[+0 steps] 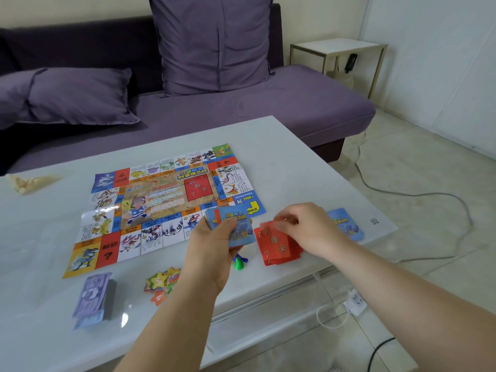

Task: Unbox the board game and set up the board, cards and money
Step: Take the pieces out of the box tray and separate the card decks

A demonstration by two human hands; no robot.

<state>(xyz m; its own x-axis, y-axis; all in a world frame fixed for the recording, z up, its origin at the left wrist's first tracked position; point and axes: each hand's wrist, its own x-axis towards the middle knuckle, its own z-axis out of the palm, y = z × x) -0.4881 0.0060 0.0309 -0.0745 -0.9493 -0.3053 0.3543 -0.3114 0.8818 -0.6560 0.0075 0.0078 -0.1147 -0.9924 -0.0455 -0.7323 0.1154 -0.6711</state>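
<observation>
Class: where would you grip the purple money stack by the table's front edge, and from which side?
Probably across its long edges at mid-length, from above: the money stack lies flat and its near end fans loose.

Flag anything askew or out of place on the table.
The board is creased, not flat, its left side rippling at the folds. The red cards that the right hand pinches are fanned unevenly; the left hand grips the blue cards. The star tokens are a loose heap, and a crumpled scrap lies far left.
</observation>
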